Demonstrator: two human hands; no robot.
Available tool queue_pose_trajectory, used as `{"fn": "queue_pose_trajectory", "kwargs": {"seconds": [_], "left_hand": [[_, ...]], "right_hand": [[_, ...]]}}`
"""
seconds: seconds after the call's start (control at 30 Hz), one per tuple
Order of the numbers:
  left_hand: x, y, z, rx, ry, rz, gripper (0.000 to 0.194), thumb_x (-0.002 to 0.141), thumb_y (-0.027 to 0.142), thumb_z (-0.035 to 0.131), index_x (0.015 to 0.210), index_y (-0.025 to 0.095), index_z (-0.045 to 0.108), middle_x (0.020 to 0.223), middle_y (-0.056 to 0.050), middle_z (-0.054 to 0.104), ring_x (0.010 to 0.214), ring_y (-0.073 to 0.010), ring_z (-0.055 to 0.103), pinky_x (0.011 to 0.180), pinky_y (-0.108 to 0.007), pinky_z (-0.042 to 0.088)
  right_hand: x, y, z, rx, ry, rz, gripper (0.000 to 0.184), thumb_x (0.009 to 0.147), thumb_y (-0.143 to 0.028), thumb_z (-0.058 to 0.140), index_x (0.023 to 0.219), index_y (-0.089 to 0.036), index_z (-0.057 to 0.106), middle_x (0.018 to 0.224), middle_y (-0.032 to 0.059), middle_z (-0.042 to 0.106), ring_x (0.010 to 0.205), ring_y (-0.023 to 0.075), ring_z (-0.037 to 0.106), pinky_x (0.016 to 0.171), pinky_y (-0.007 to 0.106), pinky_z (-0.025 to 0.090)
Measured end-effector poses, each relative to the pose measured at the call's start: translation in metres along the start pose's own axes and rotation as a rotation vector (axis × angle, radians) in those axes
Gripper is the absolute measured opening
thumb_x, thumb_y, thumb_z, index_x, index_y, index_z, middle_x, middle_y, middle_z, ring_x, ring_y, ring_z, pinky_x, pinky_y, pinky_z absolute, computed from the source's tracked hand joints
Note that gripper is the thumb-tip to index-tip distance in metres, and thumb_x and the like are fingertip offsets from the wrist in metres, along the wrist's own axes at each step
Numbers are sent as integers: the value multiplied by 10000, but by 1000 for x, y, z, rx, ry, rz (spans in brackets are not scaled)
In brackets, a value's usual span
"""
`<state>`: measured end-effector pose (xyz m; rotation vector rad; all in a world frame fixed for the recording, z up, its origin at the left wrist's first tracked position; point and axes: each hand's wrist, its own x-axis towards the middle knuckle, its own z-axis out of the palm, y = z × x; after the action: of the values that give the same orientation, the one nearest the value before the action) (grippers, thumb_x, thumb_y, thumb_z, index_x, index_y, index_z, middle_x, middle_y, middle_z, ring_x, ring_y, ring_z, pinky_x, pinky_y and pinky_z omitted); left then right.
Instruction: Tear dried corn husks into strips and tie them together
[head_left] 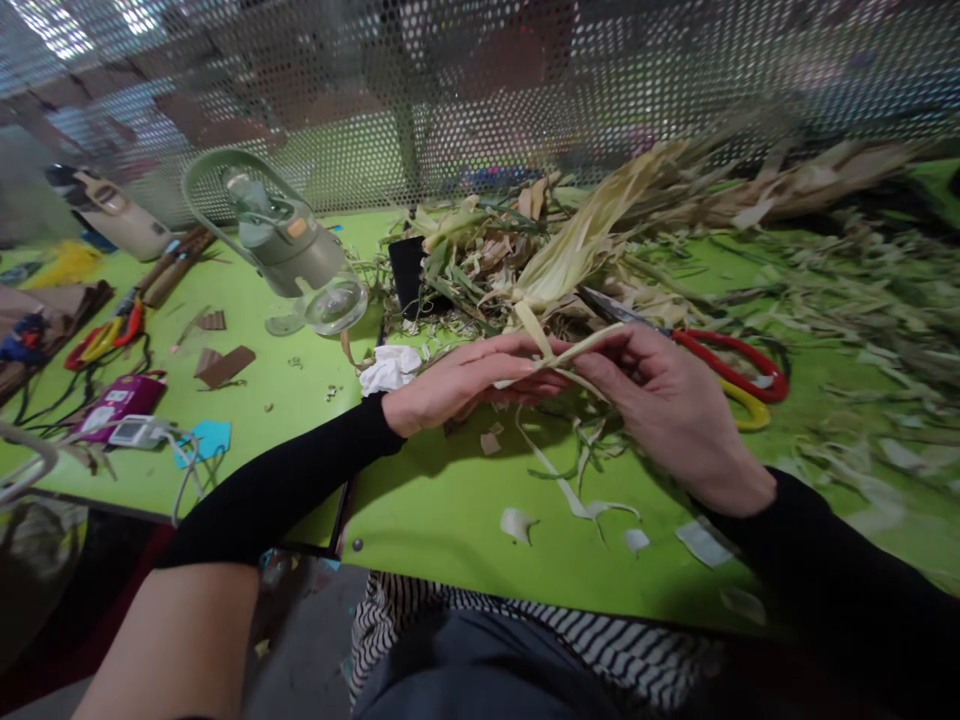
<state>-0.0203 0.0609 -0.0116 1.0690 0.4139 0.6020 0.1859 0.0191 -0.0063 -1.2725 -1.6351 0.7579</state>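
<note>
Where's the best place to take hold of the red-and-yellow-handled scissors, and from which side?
I'd grip the scissors by the red handle loop, coming from the right. Its rounded far end sticks out that way, while the blades point left into the corn husks. The right hand crowds the yellow loop from the left.

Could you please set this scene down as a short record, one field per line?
Left hand: at the crossing of pale husk strips; grip unclear
Right hand: thumb and fingers pinching a strip
Scissors: red and yellow handles, beside the right hand
Husk pile: beyond the hands
Crumpled white tissue: by the left wrist
Bottle: beyond the tissue, to the left
Table: green, scattered with scraps
</note>
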Motion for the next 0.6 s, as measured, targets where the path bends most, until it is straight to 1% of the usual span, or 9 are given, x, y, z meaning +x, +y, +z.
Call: {"fn": "queue_pose_trajectory", "kwargs": {"seconds": [0.1,0.2,0.3,0.37,0.43,0.53,0.6], "left_hand": [[2,-5,0,36,81,33,330,903,362,682,1162,158,668,1036,-92,753,939,-166,728,979,-370,541],[2,-8,6,96,131,91,302,937,363,639,1158,157,655,1059,-77,738,893,-133,715,951,-343,545],[1,-7,11,163,163,97,252,917,273,661,1134,146,654,1044,-67,737,885,-117,697,917,-307,539],[1,-6,13,198,192,79,244,869,217,708,1092,137,649,962,-50,739,843,-114,691,857,-286,543],[0,-5,14,208,219,58,230,845,206,726,1044,131,638,876,-32,731,786,-111,689,793,-272,547],[1,-4,14,204,274,47,241,859,261,715,1042,126,637,839,-25,728,763,-111,694,768,-268,550],[1,-4,14,222,303,53,308,839,298,742,1074,122,649,844,-26,731,766,-111,690,770,-269,550]], "right_hand": [[0,-3,0,-91,-43,-22,262,918,-488,630,907,-229,668,780,23,710,632,165,613,534,292,451],[-2,-3,1,-163,-85,-63,287,917,-507,633,926,-223,679,808,35,730,669,179,644,554,297,460],[-4,-2,2,-208,-26,-119,281,921,-503,635,872,-231,684,788,27,725,664,177,639,580,306,465],[-5,-2,2,-215,22,-126,276,928,-498,630,857,-236,675,783,23,715,653,171,623,571,304,454],[-6,-4,2,-192,32,-97,290,920,-524,634,881,-238,666,793,26,710,653,171,618,552,300,445],[-6,-8,1,-203,-36,-49,357,901,-588,628,876,-232,647,755,22,690,585,156,576,491,290,401],[-6,-10,1,-263,-90,-64,379,926,-592,587,829,-229,630,678,5,651,518,133,513,470,286,354]]}}
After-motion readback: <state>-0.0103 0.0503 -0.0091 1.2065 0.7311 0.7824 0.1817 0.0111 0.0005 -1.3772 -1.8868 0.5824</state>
